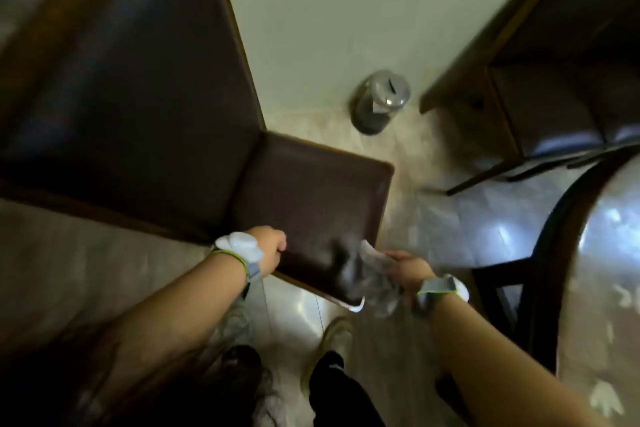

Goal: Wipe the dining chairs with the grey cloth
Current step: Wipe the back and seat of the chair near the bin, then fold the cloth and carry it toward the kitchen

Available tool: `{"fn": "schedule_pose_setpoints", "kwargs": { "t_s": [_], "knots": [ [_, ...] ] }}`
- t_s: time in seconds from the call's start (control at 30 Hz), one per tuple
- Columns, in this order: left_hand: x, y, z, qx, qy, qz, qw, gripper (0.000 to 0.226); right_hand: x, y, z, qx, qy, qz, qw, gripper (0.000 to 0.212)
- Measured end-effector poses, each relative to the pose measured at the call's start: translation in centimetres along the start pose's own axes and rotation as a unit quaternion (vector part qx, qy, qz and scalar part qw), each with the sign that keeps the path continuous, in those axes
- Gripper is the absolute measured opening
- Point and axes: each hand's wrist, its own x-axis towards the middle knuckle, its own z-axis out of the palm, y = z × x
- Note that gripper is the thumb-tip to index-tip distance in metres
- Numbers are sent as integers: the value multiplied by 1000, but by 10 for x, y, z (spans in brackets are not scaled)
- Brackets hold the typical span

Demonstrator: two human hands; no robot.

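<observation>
The grey cloth [372, 283] is bunched up and blurry at the near right corner of the chair [304, 191] seat, gripped in the right hand [408, 271]. Seat's dark brown, smooth, leathery-looking, squarish with rounded corners, and the tall back has a wood edge. The left hand [273, 248] curls over the seat's near left edge. Both wrists have white bands. A grey jar [381, 101] sits on the pale glossy floor [450, 229]; no readable writing.
</observation>
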Motion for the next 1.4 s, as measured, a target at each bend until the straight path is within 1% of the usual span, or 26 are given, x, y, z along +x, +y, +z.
{"fn": "schedule_pose_setpoints", "kwargs": {
  "t_s": [0.03, 0.07, 0.1, 0.17, 0.23, 0.3, 0.43, 0.5, 0.53, 0.6, 0.67, 0.77, 0.83, 0.9, 0.93, 1.0, 1.07, 1.1, 1.13, 1.17, 1.2, 1.23, 1.3, 1.33, 1.37, 1.4],
  "knots": [
    [-21, 11, -28, -55, 70, 6, 996, 26, -51, -61, 10, 82, 33, -26, 996, 30],
    [-61, 17, -69, -107, 152, -10, 983, 25, -91, -127, 27, 165, 18, -72, 983, 24],
    [-64, 27, -69, -179, 185, 0, 966, 24, -113, -148, 39, 254, 9, -110, 961, 23],
    [-97, 41, -101, -284, 244, 18, 927, 28, -148, -207, 52, 333, -28, -169, 927, 26],
    [-122, 49, -132, -359, 278, 25, 891, 32, -159, -245, 56, 362, -40, -185, 913, 31],
    [-172, 51, -162, -437, 345, 15, 831, 33, -204, -300, 62, 387, -101, -220, 890, 32],
    [-257, 54, -193, -547, 410, 51, 728, 41, -276, -365, 94, 326, -209, -310, 868, 26],
    [-310, 52, -185, -544, 491, 59, 678, 38, -318, -378, 126, 263, -289, -337, 857, 31],
    [-316, 57, -183, -535, 498, 67, 679, 36, -328, -375, 127, 253, -312, -346, 848, 32],
    [-362, 43, -164, -508, 561, 32, 652, 34, -358, -377, 160, 192, -382, -339, 838, 32],
    [-398, 38, -148, -495, 580, 1, 647, 35, -374, -376, 177, 145, -398, -360, 831, 31],
    [-486, 20, -83, -459, 652, -90, 597, 44, -423, -361, 243, 47, -449, -394, 801, 29],
    [-525, 16, -53, -454, 669, -135, 573, 32, -444, -351, 268, -15, -434, -460, 774, 27],
    [-597, 15, 17, -424, 724, -232, 492, 17, -490, -317, 328, -97, -476, -479, 731, 26],
    [-607, 11, 25, -410, 727, -257, 487, 10, -488, -314, 331, -118, -461, -500, 723, 25],
    [-647, 11, 64, -359, 739, -333, 464, 18, -502, -297, 357, -168, -453, -532, 695, 22],
    [-707, 25, 136, -353, 745, -402, 398, 22, -547, -254, 404, -214, -492, -537, 651, 17],
    [-716, 24, 144, -357, 747, -406, 386, 18, -551, -253, 406, -217, -503, -532, 645, 12],
    [-740, 34, 173, -360, 753, -423, 352, 12, -575, -235, 421, -249, -530, -536, 608, 12],
    [-770, 49, 215, -367, 762, -446, 293, 15, -609, -201, 445, -303, -561, -550, 540, 22],
    [-794, 62, 250, -360, 766, -465, 258, 22, -636, -172, 463, -373, -555, -584, 460, 38],
    [-815, 78, 283, -351, 771, -480, 227, 25, -658, -143, 484, -428, -523, -646, 355, 55],
    [-842, 104, 327, -329, 766, -509, 216, 18, -691, -99, 509, -510, -420, -732, 166, 75],
    [-864, 130, 366, -316, 755, -533, 214, 11, -717, -58, 526, -518, -411, -738, 137, 75],
    [-882, 154, 397, -309, 738, -559, 218, 8, -736, -25, 542, -488, -426, -749, 139, 71],
    [-888, 157, 401, -298, 722, -575, 245, 11, -740, -24, 540, -460, -453, -745, 168, 64]
  ]
}}
